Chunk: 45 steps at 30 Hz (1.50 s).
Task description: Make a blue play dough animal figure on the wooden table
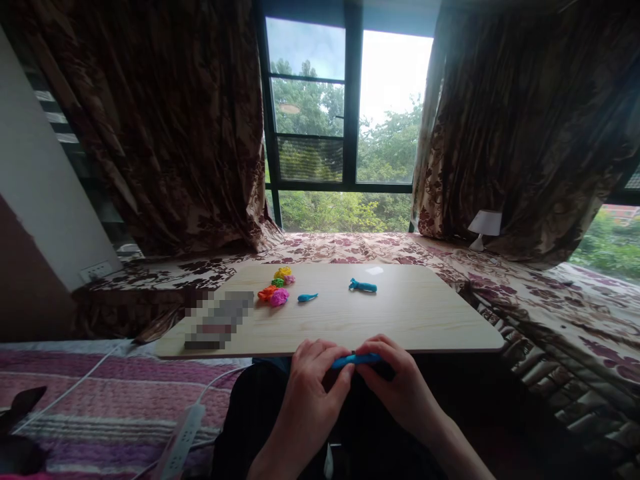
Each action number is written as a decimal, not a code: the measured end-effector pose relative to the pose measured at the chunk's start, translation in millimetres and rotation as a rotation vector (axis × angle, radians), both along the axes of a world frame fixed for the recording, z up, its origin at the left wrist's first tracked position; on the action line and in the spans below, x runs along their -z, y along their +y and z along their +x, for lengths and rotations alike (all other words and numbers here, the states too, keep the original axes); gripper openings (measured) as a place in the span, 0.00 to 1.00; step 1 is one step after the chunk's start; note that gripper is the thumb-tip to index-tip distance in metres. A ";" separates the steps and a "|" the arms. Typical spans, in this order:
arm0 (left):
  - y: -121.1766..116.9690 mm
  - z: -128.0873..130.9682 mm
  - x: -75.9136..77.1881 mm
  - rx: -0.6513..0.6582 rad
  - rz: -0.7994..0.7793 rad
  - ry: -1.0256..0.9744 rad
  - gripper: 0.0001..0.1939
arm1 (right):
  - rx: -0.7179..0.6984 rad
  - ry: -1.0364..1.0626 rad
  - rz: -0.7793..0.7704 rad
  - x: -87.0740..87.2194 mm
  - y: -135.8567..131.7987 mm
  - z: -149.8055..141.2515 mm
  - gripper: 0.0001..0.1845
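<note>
Between my two hands, just off the near edge of the table, is a roll of blue modelling clay (356,361). The fingers and thumb of my left hand (320,373) pinch its left part. My right hand (390,367) grips the right part, its fingertips close to those of the left. On the tabletop lie a thicker blue clay piece (363,286) with a split end and a small blue clay drop (307,298) with a pointed tip. Left of them sit crumpled clay lumps: magenta (279,297), orange (267,293), green (277,283) and yellow (283,273).
The light wooden table (425,320) stands before me, with a blurred-out dark object (220,320) at its left. A power strip (183,437) with white cables lies on the striped bedspread (125,380). A small white lamp (485,227) stands on the windowsill at right.
</note>
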State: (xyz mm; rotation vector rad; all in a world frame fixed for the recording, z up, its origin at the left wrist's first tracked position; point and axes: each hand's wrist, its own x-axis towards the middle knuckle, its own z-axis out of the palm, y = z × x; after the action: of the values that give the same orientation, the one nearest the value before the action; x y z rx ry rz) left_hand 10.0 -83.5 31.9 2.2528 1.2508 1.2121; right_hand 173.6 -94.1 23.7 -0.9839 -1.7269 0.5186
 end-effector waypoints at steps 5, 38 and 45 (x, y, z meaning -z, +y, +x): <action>-0.7 0.1 0.9 0.021 -0.067 -0.076 0.07 | -0.014 -0.033 0.020 0.6 -0.6 -1.4 0.09; -3.3 4.0 -1.6 0.082 -0.429 -0.306 0.11 | 0.003 -0.100 0.010 -4.9 -4.6 -0.3 0.06; -2.0 4.5 1.3 0.073 -0.455 -0.334 0.11 | 0.012 -0.092 0.013 -5.9 -4.8 1.3 0.06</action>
State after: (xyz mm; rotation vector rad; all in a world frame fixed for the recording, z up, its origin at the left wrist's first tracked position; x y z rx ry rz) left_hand 14.5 -85.5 30.6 1.6792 1.1600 1.0871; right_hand 174.9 -98.9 29.6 -1.0225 -1.8028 0.4597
